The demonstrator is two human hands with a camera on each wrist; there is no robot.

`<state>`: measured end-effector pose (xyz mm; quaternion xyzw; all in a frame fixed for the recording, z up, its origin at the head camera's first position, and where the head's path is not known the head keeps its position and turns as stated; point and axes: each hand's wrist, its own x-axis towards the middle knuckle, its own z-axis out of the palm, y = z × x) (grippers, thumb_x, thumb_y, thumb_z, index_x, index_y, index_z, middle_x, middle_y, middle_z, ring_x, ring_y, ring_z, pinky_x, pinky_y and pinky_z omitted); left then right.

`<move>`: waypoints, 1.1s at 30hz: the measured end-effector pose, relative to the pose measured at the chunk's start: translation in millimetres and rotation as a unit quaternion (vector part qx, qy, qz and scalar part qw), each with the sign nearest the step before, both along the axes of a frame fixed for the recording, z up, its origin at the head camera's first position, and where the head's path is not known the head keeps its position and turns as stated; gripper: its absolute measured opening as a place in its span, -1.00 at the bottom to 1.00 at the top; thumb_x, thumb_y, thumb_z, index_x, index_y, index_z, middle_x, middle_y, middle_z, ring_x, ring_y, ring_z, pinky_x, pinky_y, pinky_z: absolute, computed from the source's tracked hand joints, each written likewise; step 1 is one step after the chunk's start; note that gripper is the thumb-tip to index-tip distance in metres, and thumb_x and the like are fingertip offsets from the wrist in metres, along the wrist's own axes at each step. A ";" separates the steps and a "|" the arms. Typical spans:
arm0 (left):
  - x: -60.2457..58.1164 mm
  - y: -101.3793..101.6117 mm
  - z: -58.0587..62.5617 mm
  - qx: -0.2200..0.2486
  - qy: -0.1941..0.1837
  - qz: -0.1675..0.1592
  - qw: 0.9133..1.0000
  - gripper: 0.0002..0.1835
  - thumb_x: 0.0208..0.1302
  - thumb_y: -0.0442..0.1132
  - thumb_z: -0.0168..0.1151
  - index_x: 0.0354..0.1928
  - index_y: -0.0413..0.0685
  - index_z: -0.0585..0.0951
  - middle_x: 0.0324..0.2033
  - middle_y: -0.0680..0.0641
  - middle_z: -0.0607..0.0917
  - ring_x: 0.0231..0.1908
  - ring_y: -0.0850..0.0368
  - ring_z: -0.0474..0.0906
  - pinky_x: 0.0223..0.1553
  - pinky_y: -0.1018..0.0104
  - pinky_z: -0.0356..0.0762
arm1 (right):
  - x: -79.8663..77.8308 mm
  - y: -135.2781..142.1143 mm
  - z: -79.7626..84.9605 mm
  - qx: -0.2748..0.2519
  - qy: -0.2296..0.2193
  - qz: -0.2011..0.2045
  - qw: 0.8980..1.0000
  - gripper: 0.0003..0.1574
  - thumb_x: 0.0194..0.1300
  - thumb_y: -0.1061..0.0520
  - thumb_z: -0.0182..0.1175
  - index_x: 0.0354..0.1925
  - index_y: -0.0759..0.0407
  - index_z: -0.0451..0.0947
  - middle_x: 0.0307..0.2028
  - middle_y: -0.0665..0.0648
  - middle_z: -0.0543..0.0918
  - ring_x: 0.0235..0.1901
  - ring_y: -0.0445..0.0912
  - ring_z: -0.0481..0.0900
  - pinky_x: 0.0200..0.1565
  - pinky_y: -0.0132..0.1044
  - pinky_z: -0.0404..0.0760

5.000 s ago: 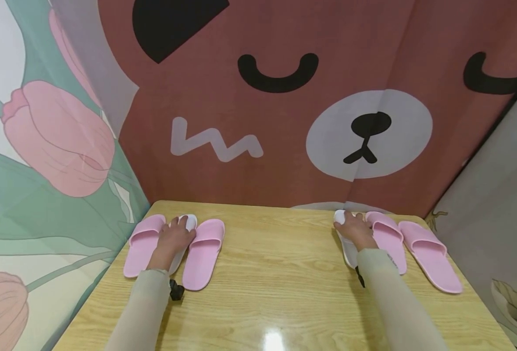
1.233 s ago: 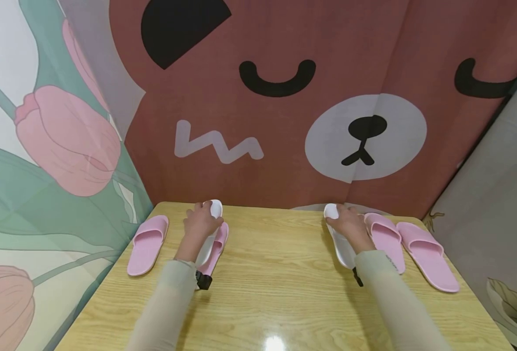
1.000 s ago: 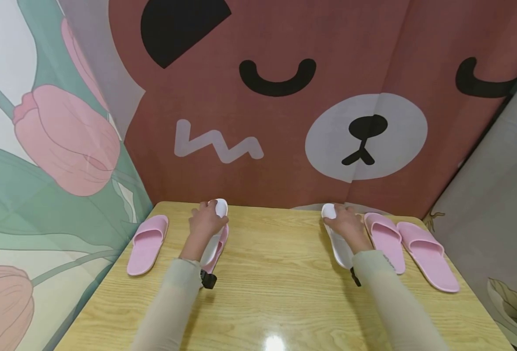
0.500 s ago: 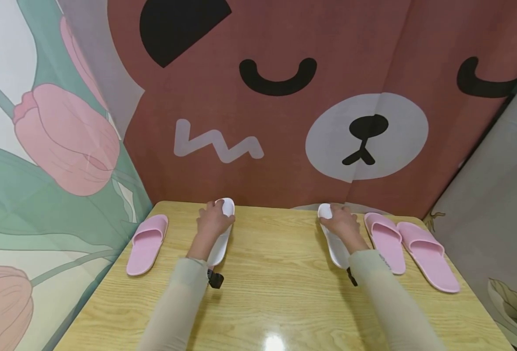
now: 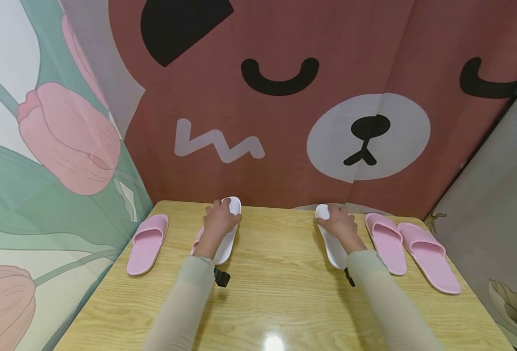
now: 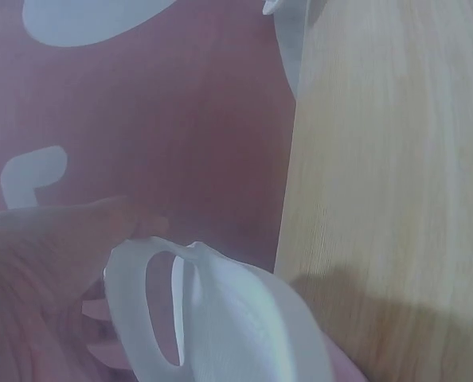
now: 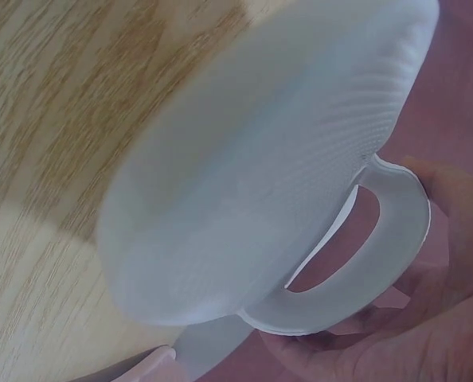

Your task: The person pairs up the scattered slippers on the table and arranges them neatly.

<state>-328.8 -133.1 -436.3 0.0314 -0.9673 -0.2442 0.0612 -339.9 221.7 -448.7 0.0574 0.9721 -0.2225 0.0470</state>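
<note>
My left hand (image 5: 219, 224) grips a white slipper (image 5: 229, 243) by its strap, near the table's back edge. In the left wrist view, this slipper (image 6: 240, 326) stands out over the table's edge line, its strap between thumb and fingers. My right hand (image 5: 340, 224) holds a second white slipper (image 5: 335, 248) by its strap; in the right wrist view its sole is tilted, with a shadow on the wood. A pink slipper (image 5: 197, 241) shows only partly, mostly hidden by my left hand and wrist. The two white slippers are apart, toes angled toward the back.
A pink slipper (image 5: 147, 244) lies at the table's left edge. Two more, an inner pink slipper (image 5: 387, 243) and an outer pink slipper (image 5: 431, 258), lie side by side at the right. Behind the wooden table (image 5: 280, 273) hangs a brown bear-print curtain (image 5: 280, 170).
My left hand has carried its white slipper rightward from between the two left pink slippers, across the inner one. My right hand has shifted its white slipper left, away from the right-hand pink pair.
</note>
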 end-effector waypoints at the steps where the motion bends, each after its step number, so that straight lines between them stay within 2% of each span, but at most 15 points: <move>1: -0.3 1.1 0.0 -0.001 0.001 -0.001 1.000 -0.21 0.20 0.07 0.29 0.44 -0.09 0.37 0.31 -0.31 0.40 0.19 -0.46 0.34 0.09 -0.39 0.38 | -0.2 -0.3 -0.1 0.000 -0.001 0.000 1.000 0.00 0.41 -0.26 0.10 0.56 0.21 0.07 0.44 0.56 0.06 0.32 0.58 0.13 0.21 0.49 0.20; 10: -1.3 13.5 2.6 -0.007 -0.005 -0.003 1.000 -0.21 0.18 0.06 0.32 0.43 -0.08 0.39 0.33 -0.30 0.40 0.22 -0.45 0.33 0.11 -0.36 0.38 | 0.2 -5.0 0.2 -0.011 -0.005 -0.001 1.000 -0.01 0.41 -0.26 0.11 0.56 0.20 0.08 0.46 0.55 0.04 0.34 0.58 0.08 0.25 0.52 0.14; 16: -1.9 24.4 5.8 -0.005 -0.013 -0.013 1.000 -0.21 0.20 0.06 0.33 0.43 -0.08 0.39 0.33 -0.30 0.39 0.23 -0.46 0.31 0.15 -0.35 0.36 | 0.4 -8.3 -0.3 -0.013 -0.004 0.003 1.000 -0.01 0.40 -0.27 0.11 0.55 0.20 0.10 0.44 0.54 0.08 0.33 0.57 0.12 0.22 0.49 0.22; 22: -2.9 34.7 4.9 -0.006 -0.012 -0.010 1.000 -0.22 0.20 0.07 0.35 0.42 -0.09 0.40 0.31 -0.31 0.41 0.23 -0.47 0.31 0.16 -0.37 0.35 | 0.4 -13.3 1.9 -0.007 0.002 0.009 1.000 -0.02 0.39 -0.26 0.12 0.54 0.21 0.13 0.41 0.54 0.14 0.28 0.56 0.19 0.19 0.45 0.28; 33: -3.5 53.8 0.2 -0.001 -0.001 -0.014 1.000 -0.25 0.21 0.07 0.37 0.38 -0.11 0.44 0.26 -0.31 0.44 0.19 -0.45 0.35 0.11 -0.34 0.39 | -2.0 -21.5 -0.3 -0.018 -0.001 0.005 1.000 -0.01 0.37 -0.27 0.16 0.54 0.19 0.14 0.40 0.51 0.17 0.30 0.53 0.19 0.21 0.44 0.28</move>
